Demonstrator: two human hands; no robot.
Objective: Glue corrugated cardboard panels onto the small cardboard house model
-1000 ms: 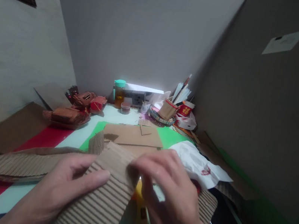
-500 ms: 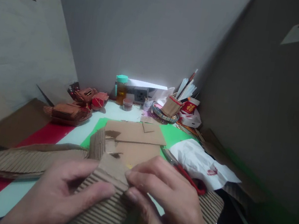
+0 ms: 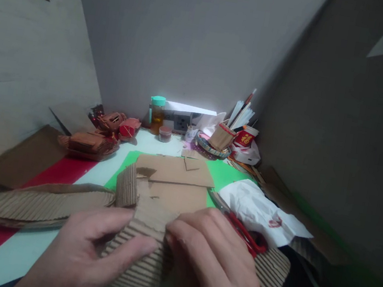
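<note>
A piece of corrugated cardboard [image 3: 137,270], ridged on its face with a smooth strip along the top, is held up between both hands. My left hand [image 3: 87,248] grips its left side, thumb lying across the ridges. At the upper right edge, the fingers of my right hand [image 3: 213,258] pinch the same piece; their tips are partly hidden. Behind it stands a small folded corrugated piece [image 3: 127,186], next to flat cardboard sheets [image 3: 181,173]. A long boat-shaped corrugated form [image 3: 47,203] lies to the left of my left hand.
Red-handled scissors [image 3: 248,235] lie right of my right hand, partly under crumpled white paper [image 3: 260,212]. Another corrugated piece [image 3: 271,272] sits below them. Reddish-brown models [image 3: 92,142], a teal-lidded bottle [image 3: 157,116] and a holder with sticks [image 3: 222,137] stand at the back.
My right hand's fingers have drawn closer together, lower fingers tucking behind the cardboard piece. Both hands and the piece have shifted slightly right in view.
</note>
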